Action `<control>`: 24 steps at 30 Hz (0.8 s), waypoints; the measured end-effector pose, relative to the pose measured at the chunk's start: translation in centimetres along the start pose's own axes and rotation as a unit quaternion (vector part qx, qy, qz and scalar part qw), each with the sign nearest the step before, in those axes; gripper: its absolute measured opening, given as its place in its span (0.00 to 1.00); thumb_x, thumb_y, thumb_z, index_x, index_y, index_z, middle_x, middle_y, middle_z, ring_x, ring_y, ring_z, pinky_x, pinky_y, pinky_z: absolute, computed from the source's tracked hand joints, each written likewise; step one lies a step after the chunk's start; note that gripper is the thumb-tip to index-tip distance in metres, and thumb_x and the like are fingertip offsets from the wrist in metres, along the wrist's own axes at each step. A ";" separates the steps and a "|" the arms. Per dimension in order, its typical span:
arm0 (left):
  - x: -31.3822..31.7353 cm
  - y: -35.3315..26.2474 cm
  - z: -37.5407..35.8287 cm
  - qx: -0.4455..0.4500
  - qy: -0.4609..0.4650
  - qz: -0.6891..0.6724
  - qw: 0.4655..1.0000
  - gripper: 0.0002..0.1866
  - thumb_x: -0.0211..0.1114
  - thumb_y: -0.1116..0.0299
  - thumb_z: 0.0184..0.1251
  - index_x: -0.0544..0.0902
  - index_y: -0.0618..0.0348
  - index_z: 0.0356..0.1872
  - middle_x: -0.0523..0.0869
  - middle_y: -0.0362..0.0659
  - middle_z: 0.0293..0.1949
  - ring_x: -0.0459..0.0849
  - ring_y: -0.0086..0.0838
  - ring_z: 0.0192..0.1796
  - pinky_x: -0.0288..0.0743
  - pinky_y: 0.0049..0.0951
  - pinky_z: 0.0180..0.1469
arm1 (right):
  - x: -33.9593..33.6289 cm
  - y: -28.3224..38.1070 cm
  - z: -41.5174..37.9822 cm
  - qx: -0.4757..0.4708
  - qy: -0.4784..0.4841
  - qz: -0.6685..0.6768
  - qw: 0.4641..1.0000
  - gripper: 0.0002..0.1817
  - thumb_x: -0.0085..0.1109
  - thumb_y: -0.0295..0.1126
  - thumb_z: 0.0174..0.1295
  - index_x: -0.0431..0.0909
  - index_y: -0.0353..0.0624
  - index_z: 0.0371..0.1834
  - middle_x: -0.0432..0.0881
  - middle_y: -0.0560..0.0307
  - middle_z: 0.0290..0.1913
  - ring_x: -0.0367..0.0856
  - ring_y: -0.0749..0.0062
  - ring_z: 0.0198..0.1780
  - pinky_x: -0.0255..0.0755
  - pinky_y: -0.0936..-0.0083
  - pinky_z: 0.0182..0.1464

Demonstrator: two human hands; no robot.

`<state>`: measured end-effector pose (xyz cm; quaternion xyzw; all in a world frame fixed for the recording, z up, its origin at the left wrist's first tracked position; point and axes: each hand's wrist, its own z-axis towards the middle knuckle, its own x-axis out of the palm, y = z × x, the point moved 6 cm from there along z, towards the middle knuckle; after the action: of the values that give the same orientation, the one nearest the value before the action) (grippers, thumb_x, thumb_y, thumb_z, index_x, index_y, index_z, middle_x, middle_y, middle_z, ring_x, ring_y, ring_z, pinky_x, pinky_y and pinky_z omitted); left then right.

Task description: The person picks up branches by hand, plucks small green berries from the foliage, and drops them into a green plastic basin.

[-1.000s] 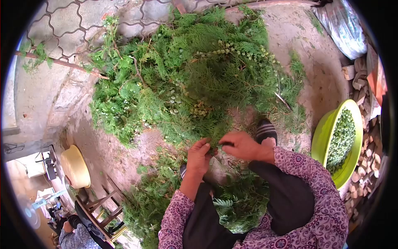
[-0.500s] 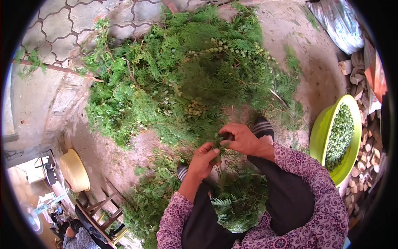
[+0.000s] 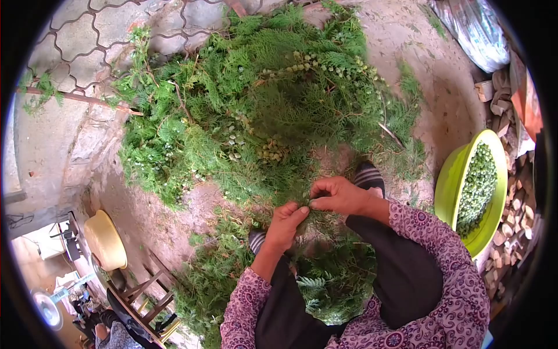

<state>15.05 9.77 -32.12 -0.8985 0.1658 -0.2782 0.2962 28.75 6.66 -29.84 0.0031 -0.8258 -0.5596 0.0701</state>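
My left hand point(image 3: 282, 227) and my right hand point(image 3: 344, 196) meet fingertip to fingertip above the ground between my feet. Both are closed in a pinch around a small evergreen sprig point(image 3: 307, 199), mostly covered by the fingers. Just beyond them spreads a large heap of cut evergreen branches point(image 3: 203, 128), with clusters of small pale-green cones point(image 3: 273, 152) on some of them. More green sprigs point(image 3: 337, 273) lie between my legs, below the hands.
To the right a lime-green basin point(image 3: 444, 183) leans, holding many small green cones point(image 3: 478, 189). Chopped wood point(image 3: 511, 232) is piled behind it. A yellow basin point(image 3: 104, 238), a wooden chair point(image 3: 145, 296) and a person point(image 3: 116, 337) are at left. A plastic bag point(image 3: 474, 35) lies upper right.
My right hand has shifted slightly right and down. The fingertips of both hands stay close together, and less of the green sprig shows between them.
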 end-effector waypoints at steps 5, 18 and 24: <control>0.5 -0.2 -0.6 -0.020 -0.004 -0.049 0.999 0.07 0.57 0.73 0.60 0.76 0.55 0.22 0.73 0.28 0.18 0.66 0.09 0.18 0.60 0.11 0.19 | 0.7 -0.8 -0.8 0.121 0.058 0.414 0.900 0.09 0.54 0.28 0.54 0.71 0.38 0.37 0.75 0.61 0.29 0.75 0.80 0.29 0.70 0.84 0.28; 1.1 -0.9 -0.5 0.025 0.083 0.120 0.989 0.09 0.57 0.67 0.62 0.74 0.55 0.22 0.66 0.25 0.16 0.57 0.08 0.18 0.49 0.13 0.19 | -0.6 1.5 0.1 -0.014 0.036 0.053 0.998 0.15 0.61 0.32 0.51 0.71 0.38 0.39 0.72 0.63 0.32 0.70 0.86 0.30 0.65 0.87 0.26; 1.8 -1.5 -0.6 0.005 0.071 0.037 0.997 0.07 0.59 0.67 0.60 0.76 0.55 0.23 0.68 0.26 0.17 0.59 0.10 0.18 0.51 0.15 0.18 | 0.0 -0.1 -0.5 0.130 0.069 0.214 0.966 0.11 0.60 0.34 0.52 0.72 0.41 0.32 0.74 0.63 0.26 0.70 0.86 0.23 0.64 0.88 0.23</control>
<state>16.28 9.79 -30.07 -0.8681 0.2182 -0.3315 0.2984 28.81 6.12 -29.77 -0.1260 -0.8659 -0.4180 0.2442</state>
